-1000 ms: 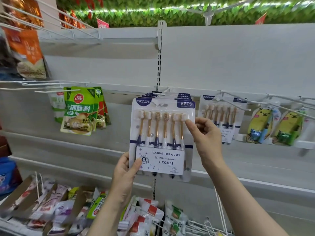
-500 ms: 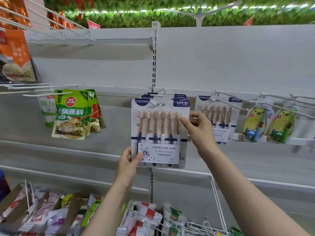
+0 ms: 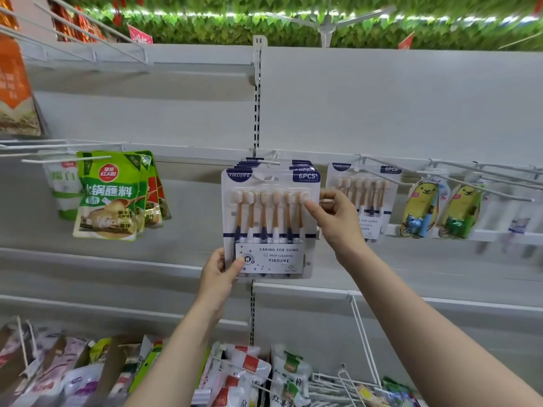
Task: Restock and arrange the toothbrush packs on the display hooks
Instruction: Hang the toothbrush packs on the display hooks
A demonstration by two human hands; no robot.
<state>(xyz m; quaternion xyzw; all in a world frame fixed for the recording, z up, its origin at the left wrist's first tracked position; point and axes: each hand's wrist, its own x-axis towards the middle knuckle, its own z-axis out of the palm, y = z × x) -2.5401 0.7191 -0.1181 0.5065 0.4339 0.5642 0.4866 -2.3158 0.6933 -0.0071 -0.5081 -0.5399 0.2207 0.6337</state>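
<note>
Both arms raised; left hand (image 3: 219, 273) thumb forward, pinching; right hand (image 3: 338, 218) fingers curled, pinching.

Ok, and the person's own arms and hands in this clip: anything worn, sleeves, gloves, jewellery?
Both forearms are bare as far as the frame shows, with no sleeve edge in view. The left hand and right hand are ungloved. No watch, bracelet or ring can be seen on either. The nails look short and unpainted.

Bare back panel (image 3: 382, 107) above; protruding hooks (image 3: 458, 183) rightward, sauce pouches (image 3: 108, 198) leftward.
</note>
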